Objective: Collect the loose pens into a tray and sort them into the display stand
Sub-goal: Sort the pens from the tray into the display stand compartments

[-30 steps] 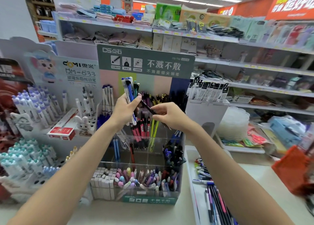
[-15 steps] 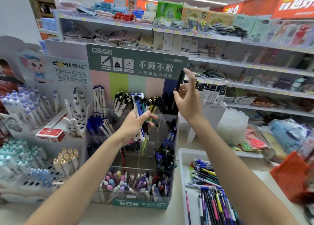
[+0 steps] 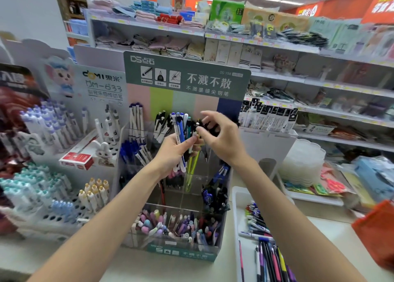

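Observation:
My left hand [image 3: 172,153] grips a bundle of pens [image 3: 180,128], blue, white and green, upright in front of the display stand [image 3: 185,256]. My right hand [image 3: 221,136] is beside the bundle's top with its fingers spread. Its thumb tip is at a black pen in the bundle, and nothing is held in it. The stand is a clear tiered box with a green header, and its compartments hold black, blue, red, yellow-green and pastel pens. At the lower right, a white tray [image 3: 235,196] holds several loose pens [image 3: 266,256].
White pen racks [image 3: 42,132] and a red box [image 3: 76,158] stand to the left of the stand. A stack of clear dishes [image 3: 302,164] and an orange basket [image 3: 377,228] are on the right. Store shelves [image 3: 277,77] fill the background.
My right hand had lifted a black pen to the stand's back right compartment. It has come back down, without the pen, to the bundle in my left hand. The left hand rose slightly.

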